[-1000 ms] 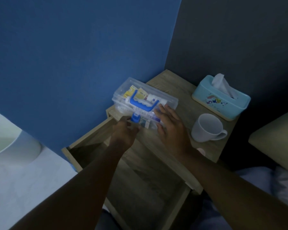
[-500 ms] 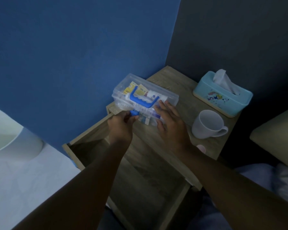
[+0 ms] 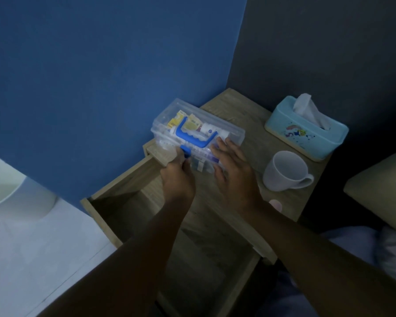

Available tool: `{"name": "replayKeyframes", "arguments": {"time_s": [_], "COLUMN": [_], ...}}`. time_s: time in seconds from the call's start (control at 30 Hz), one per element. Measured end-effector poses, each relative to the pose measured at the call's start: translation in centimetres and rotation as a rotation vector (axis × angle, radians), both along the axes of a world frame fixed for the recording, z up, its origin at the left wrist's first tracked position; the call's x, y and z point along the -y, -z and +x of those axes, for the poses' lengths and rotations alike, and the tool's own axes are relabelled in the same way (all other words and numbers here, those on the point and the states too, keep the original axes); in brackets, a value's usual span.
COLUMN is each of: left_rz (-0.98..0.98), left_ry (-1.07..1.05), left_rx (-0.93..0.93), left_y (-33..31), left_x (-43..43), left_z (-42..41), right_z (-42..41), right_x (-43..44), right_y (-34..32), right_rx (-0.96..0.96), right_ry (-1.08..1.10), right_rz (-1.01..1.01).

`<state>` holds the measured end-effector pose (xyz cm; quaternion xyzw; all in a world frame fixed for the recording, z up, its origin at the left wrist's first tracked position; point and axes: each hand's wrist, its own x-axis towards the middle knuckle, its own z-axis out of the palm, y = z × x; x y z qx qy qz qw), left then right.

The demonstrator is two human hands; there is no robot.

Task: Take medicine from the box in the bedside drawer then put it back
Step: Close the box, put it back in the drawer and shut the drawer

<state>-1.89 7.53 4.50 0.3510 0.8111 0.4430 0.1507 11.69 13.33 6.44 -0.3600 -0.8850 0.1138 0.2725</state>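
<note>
The clear plastic medicine box with a blue carry handle [image 3: 198, 133] sits on the wooden bedside tabletop [image 3: 245, 110], at its left front corner beside the blue wall [image 3: 101, 76], lid down. Through the lid show yellow sachets [image 3: 193, 124] and a white bottle [image 3: 207, 128] — all inside the box.

The left hand [image 3: 177, 181] is at the box's near side, its fingers [image 3: 183, 159] curled and pinched on the small blue latch [image 3: 185, 151] at the front edge. The right hand [image 3: 232, 167] lies flat and spread over the right part of the lid and front wall, fingers [image 3: 224, 148] extended and pressing on the plastic — gripping nothing.

Below the left hand's fingers and toward the person, the wooden bedside drawer [image 3: 114, 197] stands pulled out; its inside is dark and what it holds cannot be made out. Just right of the right hand's fingers stands a white ceramic mug [image 3: 284, 172], handle pointing right, and beyond it, further right, a light-blue tissue box with a cartoon print [image 3: 306, 131], a white tissue [image 3: 306, 108] sticking up from its slot. Near the right wrist a small pinkish round object [image 3: 276, 205] rests on the tabletop's front edge; it is too dim to identify.
</note>
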Motion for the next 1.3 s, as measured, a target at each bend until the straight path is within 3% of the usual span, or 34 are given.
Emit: {"name": "replayKeyframes", "arguments": {"time_s": [0.23, 0.37, 0.47, 0.57, 0.63, 0.73, 0.93, 1.1, 1.3], "left_rz": [0.088, 0.075, 0.141, 0.127, 0.049, -0.055, -0.149, -0.188, -0.197], "left_ry": [0.099, -0.02, -0.133, -0.137, -0.07, 0.015, -0.085, -0.062, 0.015], "left_rx": [0.043, 0.167, 0.197, 0.197, 0.15, 0.131, 0.161, 0.117, 0.066], "left_y": [0.6, -0.6, -2.0, -3.0, -3.3, -3.5, -4.5, -5.7, -9.1], "left_x": [1.0, 0.5, -0.6, -2.1, -3.1, -3.9, -4.9, -3.1, 1.1], "left_z": [-0.2, -1.9, -3.8, -6.2, -7.5, -8.7, -10.5, -10.8, -10.6], "right_z": [0.3, 0.2, 0.2, -0.5, -1.1, -1.7, -0.7, 0.0, 1.1], "right_x": [-0.2, -0.5, -1.0, -2.3, -3.7, -5.3, -6.3, -5.3, 0.2], "right_y": [-0.3, -1.2, -2.0, -2.6, -2.8, -2.9, -3.0, -4.3, -5.7], "right_rx": [-0.038, -0.044, -0.21, -0.208, -0.16, -0.219, -0.276, -0.304, -0.479], "right_ry": [-0.04, -0.023, 0.015, 0.25, 0.427, 0.48, 0.464, 0.464, 0.395], "right_rz": [-0.024, -0.021, -0.044, -0.207, -0.416, -0.732, -0.712, -0.837, -0.935]}}
